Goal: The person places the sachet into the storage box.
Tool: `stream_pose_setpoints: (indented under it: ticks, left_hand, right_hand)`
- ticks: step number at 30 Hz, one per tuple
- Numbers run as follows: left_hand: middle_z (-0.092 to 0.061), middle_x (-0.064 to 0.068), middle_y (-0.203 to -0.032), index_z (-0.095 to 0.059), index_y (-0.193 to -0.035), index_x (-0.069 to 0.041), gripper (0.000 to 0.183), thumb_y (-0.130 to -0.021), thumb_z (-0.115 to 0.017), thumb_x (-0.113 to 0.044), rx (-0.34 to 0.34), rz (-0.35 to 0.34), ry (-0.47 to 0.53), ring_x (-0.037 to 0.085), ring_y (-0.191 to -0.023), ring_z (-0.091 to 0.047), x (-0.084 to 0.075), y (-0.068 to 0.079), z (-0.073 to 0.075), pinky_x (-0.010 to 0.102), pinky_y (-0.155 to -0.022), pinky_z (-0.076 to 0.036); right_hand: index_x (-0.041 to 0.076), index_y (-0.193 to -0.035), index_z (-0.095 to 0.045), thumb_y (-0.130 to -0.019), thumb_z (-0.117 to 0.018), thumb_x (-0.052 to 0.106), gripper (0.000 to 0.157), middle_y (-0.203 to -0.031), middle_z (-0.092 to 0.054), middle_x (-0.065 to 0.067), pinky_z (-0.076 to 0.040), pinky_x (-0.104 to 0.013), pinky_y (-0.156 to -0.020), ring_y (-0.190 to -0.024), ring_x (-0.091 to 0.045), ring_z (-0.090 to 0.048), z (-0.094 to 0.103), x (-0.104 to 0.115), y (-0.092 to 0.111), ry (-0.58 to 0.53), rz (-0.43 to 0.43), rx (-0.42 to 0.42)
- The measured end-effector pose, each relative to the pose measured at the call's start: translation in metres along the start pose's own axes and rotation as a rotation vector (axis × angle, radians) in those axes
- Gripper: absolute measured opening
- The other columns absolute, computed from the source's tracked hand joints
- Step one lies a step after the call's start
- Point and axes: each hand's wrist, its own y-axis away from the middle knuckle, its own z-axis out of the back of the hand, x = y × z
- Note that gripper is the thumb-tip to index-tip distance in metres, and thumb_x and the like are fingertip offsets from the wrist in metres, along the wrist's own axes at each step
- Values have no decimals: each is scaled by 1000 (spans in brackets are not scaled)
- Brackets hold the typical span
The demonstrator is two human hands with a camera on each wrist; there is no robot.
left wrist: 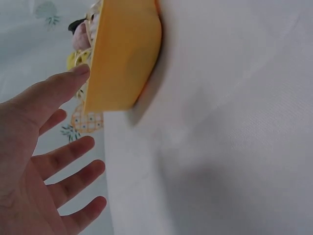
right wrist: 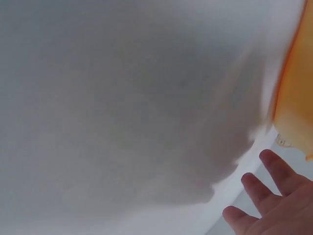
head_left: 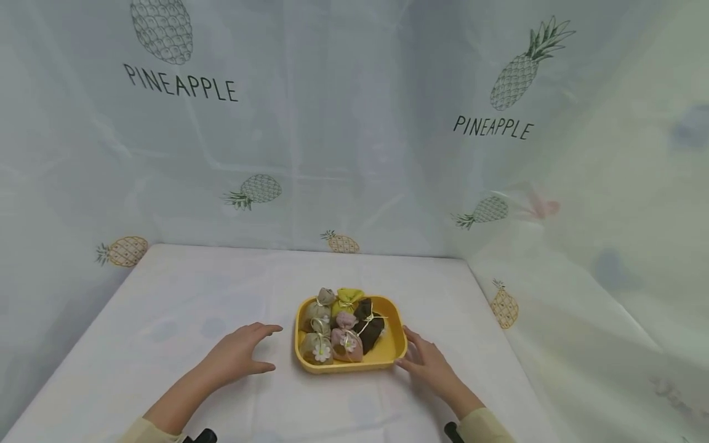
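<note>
A yellow tray with rounded corners sits on the white-covered table. In it are small drawstring pouches: a yellow one, a dark brown one, a pink one with a flower, and two beige ones, the front one with a white flower. My left hand is apart from the tray's left side, thumb and fingers spread, with nothing in it. At the tray's right end is my right hand, its fingertips right at the rim. Its fingers look extended in the right wrist view.
The table's white cloth extends around the tray. Behind and to the right hangs a pale curtain printed with pineapples. Dark wrist straps show at the bottom edge of the head view.
</note>
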Motion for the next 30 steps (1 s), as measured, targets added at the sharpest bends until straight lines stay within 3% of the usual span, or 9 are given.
stream_pose_setpoints:
  ticks: [7,15,21,30]
  left_hand:
    - [-59,2,-127,-58,-132,-20,71,-70,-87,-37,-43,48,-6,29,-118,-54,8,12,2,51,-93,-46]
    - [-58,5,-128,-57,-134,-16,70,-73,-86,-35,-81,70,31,30,-115,-56,18,19,7,50,-93,-46]
    - [-57,6,-130,-56,-135,-15,70,-75,-85,-34,-112,81,60,28,-108,-59,26,18,11,48,-88,-49]
    - [-57,10,-129,-54,-137,-13,71,-76,-84,-35,-114,125,61,33,-110,-58,28,17,17,52,-87,-49]
  right_hand:
    - [15,-151,-37,-85,-73,44,80,-143,-49,-15,-26,-61,-107,-131,-41,-41,-11,16,-10,-5,2,-8]
    - [15,-150,-39,-86,-70,49,79,-144,-47,-14,-10,-68,-108,-133,-39,-39,-17,32,-26,114,8,-12]
    - [14,-149,-40,-86,-69,50,79,-145,-46,-13,-10,-69,-107,-133,-40,-38,-19,42,-37,119,10,3]
    - [14,-150,-38,-87,-68,50,78,-147,-43,-15,-12,-70,-107,-136,-46,-30,-29,55,-57,137,19,26]
